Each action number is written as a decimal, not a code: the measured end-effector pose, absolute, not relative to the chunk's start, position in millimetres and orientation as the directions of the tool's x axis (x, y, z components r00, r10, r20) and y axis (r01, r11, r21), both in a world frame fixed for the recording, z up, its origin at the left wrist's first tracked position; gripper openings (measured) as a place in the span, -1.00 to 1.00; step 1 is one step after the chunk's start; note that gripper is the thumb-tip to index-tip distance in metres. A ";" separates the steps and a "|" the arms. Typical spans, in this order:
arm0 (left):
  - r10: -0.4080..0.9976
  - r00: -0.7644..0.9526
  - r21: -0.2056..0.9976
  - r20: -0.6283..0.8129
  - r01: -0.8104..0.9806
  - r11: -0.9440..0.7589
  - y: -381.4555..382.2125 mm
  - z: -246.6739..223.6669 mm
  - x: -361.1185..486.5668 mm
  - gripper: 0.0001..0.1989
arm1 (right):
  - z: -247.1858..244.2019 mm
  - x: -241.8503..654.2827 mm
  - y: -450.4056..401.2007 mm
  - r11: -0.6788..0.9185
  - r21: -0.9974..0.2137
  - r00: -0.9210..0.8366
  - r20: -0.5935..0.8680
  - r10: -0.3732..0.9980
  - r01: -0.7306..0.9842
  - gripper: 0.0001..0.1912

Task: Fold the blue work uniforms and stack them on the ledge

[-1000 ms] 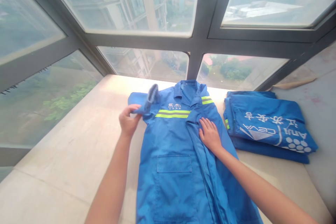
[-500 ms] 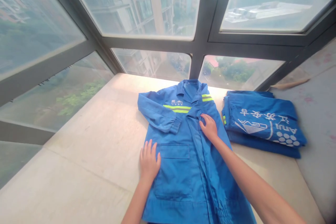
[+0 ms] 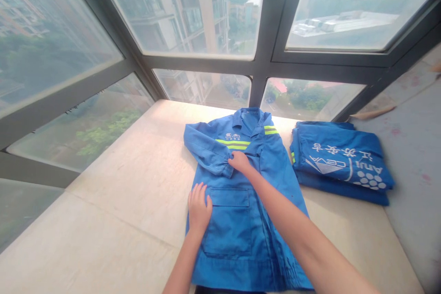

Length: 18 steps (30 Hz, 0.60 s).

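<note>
Head view: one blue work jacket with yellow stripes (image 3: 241, 202) — my left hand (image 3: 199, 206) lies flat on it, my right hand (image 3: 239, 161) pinches its folded sleeve cuff (image 3: 225, 165) — beside one stack of folded blue jackets (image 3: 341, 163).

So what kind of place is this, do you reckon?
Probably a high-rise bay window: a stone sill under dark-framed panes overlooking towers, with a blue work jacket and folded ones.

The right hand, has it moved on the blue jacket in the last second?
Yes. The right hand has slid leftward across the jacket, off the front placket and onto the cuff of the folded-in sleeve, away from the folded stack.
</note>
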<state>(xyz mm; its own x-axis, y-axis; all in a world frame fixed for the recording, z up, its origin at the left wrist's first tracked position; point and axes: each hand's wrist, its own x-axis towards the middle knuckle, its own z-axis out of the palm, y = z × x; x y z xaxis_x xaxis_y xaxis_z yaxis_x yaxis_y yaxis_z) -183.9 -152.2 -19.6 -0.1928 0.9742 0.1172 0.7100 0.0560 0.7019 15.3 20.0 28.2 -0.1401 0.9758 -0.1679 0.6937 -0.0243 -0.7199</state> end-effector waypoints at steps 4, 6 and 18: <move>0.929 -0.339 0.979 -0.150 0.078 0.187 -126.7 -13.0 -174.1 -0.69 | 69.5 23.5 -8.8 -0.053 -0.896 -0.234 -0.172 0.957 0.440 -0.73; 0.885 -0.259 0.905 -0.388 -0.290 0.312 -111.1 -12.6 -165.7 -0.75 | 92.3 31.2 -37.0 -0.209 -0.978 -0.276 -0.207 0.939 0.023 -0.68; 0.886 0.030 0.495 -0.463 -0.820 0.287 -14.9 -11.4 -137.5 -0.63 | 36.3 131.2 -170.8 -0.501 -0.745 -0.014 -0.552 0.834 -0.440 -0.56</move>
